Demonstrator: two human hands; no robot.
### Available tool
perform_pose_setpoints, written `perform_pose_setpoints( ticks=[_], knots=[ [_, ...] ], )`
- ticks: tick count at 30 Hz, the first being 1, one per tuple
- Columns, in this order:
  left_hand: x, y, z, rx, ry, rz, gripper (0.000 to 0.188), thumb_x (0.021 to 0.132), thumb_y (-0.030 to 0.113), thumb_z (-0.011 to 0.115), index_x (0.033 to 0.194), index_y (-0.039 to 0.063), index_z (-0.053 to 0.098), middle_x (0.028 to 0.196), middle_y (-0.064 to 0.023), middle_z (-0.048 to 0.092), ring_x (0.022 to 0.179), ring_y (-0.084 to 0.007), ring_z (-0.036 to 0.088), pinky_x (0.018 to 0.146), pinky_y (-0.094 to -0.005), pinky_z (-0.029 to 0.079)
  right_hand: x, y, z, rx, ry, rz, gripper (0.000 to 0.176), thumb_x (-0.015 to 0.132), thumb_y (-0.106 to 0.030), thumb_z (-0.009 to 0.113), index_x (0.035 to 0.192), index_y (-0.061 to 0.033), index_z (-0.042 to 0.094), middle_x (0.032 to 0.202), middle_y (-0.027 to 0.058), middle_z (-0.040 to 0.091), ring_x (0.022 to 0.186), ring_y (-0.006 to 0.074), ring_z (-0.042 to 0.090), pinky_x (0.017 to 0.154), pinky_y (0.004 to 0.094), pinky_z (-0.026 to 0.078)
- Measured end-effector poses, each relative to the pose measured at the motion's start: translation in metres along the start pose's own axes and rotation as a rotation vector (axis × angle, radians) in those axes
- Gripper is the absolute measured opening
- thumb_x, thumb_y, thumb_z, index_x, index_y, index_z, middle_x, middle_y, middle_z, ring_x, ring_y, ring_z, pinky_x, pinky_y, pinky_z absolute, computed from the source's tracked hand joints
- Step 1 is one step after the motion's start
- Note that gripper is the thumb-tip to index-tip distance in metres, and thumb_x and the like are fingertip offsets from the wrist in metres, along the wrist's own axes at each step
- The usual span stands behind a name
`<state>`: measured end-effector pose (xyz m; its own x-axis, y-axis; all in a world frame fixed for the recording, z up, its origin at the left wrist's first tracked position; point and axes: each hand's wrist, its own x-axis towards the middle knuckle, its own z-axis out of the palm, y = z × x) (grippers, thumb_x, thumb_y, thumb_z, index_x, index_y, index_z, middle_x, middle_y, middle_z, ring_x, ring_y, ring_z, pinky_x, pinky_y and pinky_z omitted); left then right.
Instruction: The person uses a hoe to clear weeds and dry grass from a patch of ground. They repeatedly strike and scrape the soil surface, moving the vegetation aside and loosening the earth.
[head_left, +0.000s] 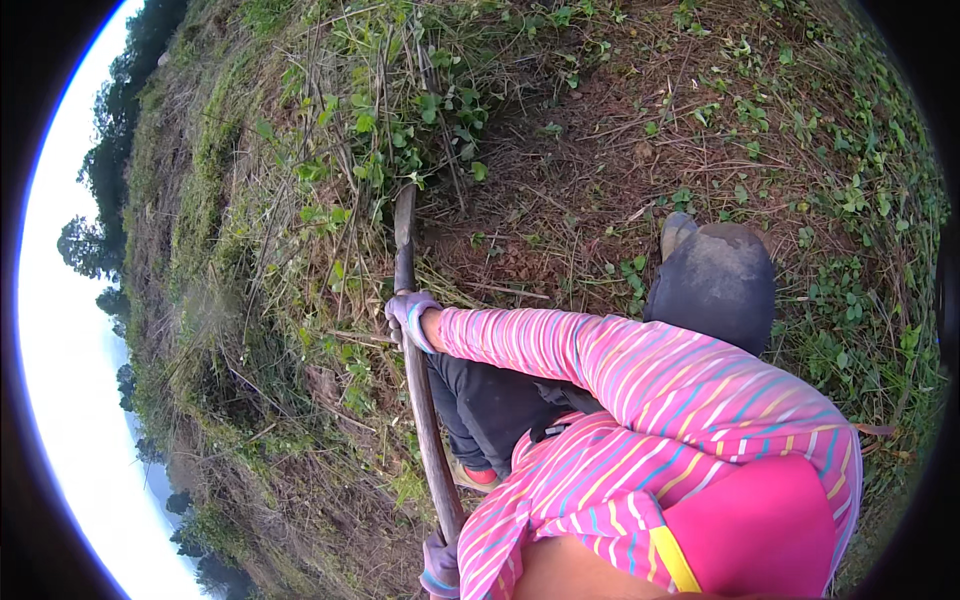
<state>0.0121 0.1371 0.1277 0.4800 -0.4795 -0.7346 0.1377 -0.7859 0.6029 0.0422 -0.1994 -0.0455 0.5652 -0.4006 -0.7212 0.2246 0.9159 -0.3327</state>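
A long wooden-handled tool (424, 420) runs up and down the middle of the picture, with a dark narrow end (405, 217) against a clump of cut stems and leafy vines (390, 127). Leaves hide its tip, so the kind of tool is not settled. My right hand (411, 319), in a purple glove with a blue cuff, is wrapped around the shaft just below the dark end. Lower down, near the picture's bottom edge, my left hand (441, 562) in a matching glove grips the same shaft; the striped shirt partly covers it.
Reddish soil (540, 172) with dry stalks and low vines lies beside the clump. My dark-trousered knee (712, 277) is bent above a shoe (676, 234); my other shoe (472, 477) is below the shaft. A weedy slope (225, 300) reaches towards distant trees (112, 202).
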Motion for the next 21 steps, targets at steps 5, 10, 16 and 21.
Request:
perform_pose_setpoints(
  ticks=[5,10,16,21],
  knots=[
    [0.043,0.059,-0.039,0.134,-0.203,-0.242,0.032,0.067,0.014,0.069,0.092,-0.003,0.059,0.064,-0.0062,0.056,0.052,-0.0154,0.055,0.047,-0.0267,0.046,-0.012,-0.008,-0.054,0.287,0.114,-0.138,0.008,0.08,-0.018,0.052,0.076,-0.0112,0.05,0.057,0.0037,0.049,0.044,0.0219,0.049,0.042,0.0398,0.043],
    [0.115,0.154,-0.027,0.379,-0.46,-0.112,0.036,0.066,0.02,0.07,0.092,-0.002,0.06,0.063,-0.0051,0.056,0.049,-0.0128,0.053,0.045,-0.0242,0.044,-0.047,-0.061,-0.128,0.601,0.339,-0.338,0.016,0.082,-0.019,0.049,0.069,-0.0123,0.044,0.055,0.0025,0.045,0.044,0.0206,0.048,0.047,0.0406,0.044],
    [0.065,0.152,-0.025,0.492,-0.188,-0.186,0.03,0.066,0.024,0.07,0.08,-0.001,0.061,0.06,-0.0062,0.055,0.046,-0.0121,0.052,0.041,-0.0232,0.041,-0.023,-0.038,-0.097,0.466,0.242,-0.163,0.016,0.086,-0.02,0.042,0.072,-0.011,0.044,0.054,0.0074,0.045,0.044,0.0254,0.047,0.044,0.0423,0.04],
    [0.006,0.069,-0.013,0.085,-0.093,-0.095,0.031,0.072,0.021,0.069,0.088,-0.005,0.064,0.076,-0.0052,0.064,0.064,-0.0102,0.057,0.058,-0.0243,0.045,0.001,-0.006,-0.06,0.192,0.182,-0.012,0.014,0.081,-0.02,0.044,0.07,-0.0099,0.046,0.055,0.0064,0.047,0.044,0.0243,0.048,0.045,0.0415,0.042]
  ],
)
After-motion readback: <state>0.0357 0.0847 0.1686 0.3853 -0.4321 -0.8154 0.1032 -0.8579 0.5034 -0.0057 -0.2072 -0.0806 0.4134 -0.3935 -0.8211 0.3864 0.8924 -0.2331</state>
